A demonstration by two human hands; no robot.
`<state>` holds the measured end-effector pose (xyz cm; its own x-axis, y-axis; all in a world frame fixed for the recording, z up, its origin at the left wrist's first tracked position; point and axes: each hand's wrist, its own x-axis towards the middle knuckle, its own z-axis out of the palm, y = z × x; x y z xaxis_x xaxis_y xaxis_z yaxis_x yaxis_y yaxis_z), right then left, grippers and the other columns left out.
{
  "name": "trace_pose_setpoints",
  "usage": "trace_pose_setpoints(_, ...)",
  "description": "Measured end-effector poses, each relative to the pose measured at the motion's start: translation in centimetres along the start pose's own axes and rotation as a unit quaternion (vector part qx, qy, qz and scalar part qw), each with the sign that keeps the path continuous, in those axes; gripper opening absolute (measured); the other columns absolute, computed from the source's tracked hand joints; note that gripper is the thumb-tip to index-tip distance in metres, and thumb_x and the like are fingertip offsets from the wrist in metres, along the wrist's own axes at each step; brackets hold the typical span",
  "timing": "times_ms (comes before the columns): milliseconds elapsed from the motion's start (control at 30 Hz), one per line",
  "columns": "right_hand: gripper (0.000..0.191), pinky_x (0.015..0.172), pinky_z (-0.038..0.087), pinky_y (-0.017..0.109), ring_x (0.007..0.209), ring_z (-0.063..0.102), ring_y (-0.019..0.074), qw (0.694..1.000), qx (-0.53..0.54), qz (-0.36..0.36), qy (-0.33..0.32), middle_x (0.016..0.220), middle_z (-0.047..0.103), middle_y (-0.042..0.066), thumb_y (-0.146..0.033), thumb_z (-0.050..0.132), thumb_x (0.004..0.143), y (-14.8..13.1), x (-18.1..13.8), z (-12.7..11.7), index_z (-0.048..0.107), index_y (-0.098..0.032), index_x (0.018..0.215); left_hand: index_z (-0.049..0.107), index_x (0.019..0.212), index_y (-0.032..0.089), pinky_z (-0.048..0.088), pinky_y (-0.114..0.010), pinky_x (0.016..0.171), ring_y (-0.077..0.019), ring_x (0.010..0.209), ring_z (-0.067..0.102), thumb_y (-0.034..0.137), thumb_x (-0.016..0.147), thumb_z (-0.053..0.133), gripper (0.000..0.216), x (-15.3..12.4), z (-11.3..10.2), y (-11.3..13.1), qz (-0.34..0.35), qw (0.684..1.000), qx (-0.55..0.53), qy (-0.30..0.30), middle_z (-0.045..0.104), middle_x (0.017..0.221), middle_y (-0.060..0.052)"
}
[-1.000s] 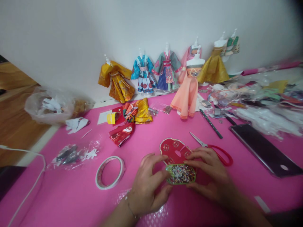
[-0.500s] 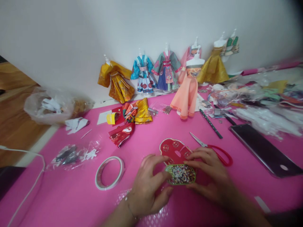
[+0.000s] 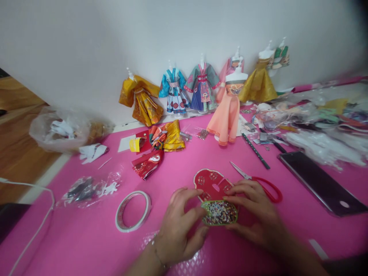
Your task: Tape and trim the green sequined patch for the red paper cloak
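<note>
My left hand [image 3: 179,224] and my right hand [image 3: 253,214] both pinch a small green-edged patterned paper piece [image 3: 220,212] between thumbs and fingertips. It lies over the lower end of a red paper garment piece [image 3: 211,184] with gold trim, flat on the pink mat [image 3: 201,157]. Red-handled scissors [image 3: 258,182] lie just beyond my right hand. A ring of double-sided tape [image 3: 133,210] sits left of my left hand.
Paper doll dresses on small stands line the white wall, with an orange dress [image 3: 227,111] nearest. A dark phone [image 3: 319,182] lies at right beside plastic packets. Folded paper scraps [image 3: 156,143], a clear bag [image 3: 89,188], a black pen [image 3: 255,150] and a white cable [image 3: 34,226] surround the mat.
The view has dipped very slightly. Both hands stay pinched on the green-edged piece in the same place.
</note>
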<state>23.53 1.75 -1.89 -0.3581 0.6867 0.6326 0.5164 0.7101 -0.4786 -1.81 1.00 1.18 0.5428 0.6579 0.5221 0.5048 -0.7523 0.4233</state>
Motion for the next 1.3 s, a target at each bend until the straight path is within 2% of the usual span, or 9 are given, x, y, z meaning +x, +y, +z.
trace_pose_setpoints(400,0.042,0.095,0.046,0.048,0.111,0.056,0.0295,1.000,-0.001,0.006,-0.002,0.112,0.067,0.009,-0.048,0.075,0.086,0.0,-0.2,0.0,0.065,-0.023,0.118,0.065,0.110,0.020,0.042,-0.055,0.109,-0.0304,0.120,0.057,0.027,0.093,0.054,0.021,-0.8,1.1,-0.5,0.020,1.000,-0.011,0.002,0.056,0.133,-0.015)
trace_pose_setpoints(733,0.040,0.094,0.044,0.046,0.109,0.055,0.0281,1.000,0.005,-0.011,-0.009,0.111,0.065,0.010,-0.047,0.072,0.090,-0.1,0.2,-0.1,0.064,-0.020,0.119,0.061,0.113,0.020,0.038,-0.053,0.112,-0.0289,0.122,0.055,0.023,0.093,0.053,0.023,-0.6,0.7,-0.5,0.013,1.000,-0.009,0.007,0.055,0.132,-0.014)
trace_pose_setpoints(867,0.041,0.095,0.044,0.047,0.111,0.054,0.0288,1.000,0.013,-0.004,-0.012,0.112,0.064,0.010,-0.045,0.073,0.089,-0.1,0.1,-0.1,0.063,-0.021,0.120,0.057,0.117,0.019,0.043,-0.048,0.108,-0.0282,0.124,0.052,0.021,0.089,0.057,0.027,-0.3,0.4,-0.2,-0.029,0.999,-0.034,0.014,0.051,0.134,-0.014)
trace_pose_setpoints(1000,0.042,0.097,0.043,0.047,0.113,0.053,0.0285,1.000,0.013,-0.005,-0.011,0.114,0.063,0.010,-0.046,0.072,0.090,0.0,0.0,-0.1,0.061,-0.022,0.122,0.052,0.127,0.020,0.049,-0.048,0.100,-0.0311,0.124,0.052,0.025,0.083,0.068,0.046,0.1,0.4,0.0,-0.083,0.996,-0.042,0.002,0.049,0.134,-0.014)
trace_pose_setpoints(1300,0.042,0.095,0.042,0.046,0.111,0.052,0.0281,1.000,0.013,-0.003,-0.013,0.112,0.063,0.009,-0.046,0.072,0.090,0.1,0.1,0.1,0.061,-0.021,0.123,0.054,0.127,0.026,0.049,-0.050,0.099,-0.0315,0.123,0.053,0.021,0.079,0.076,0.053,-0.1,1.1,-0.5,-0.099,0.995,-0.028,0.002,0.050,0.135,-0.012)
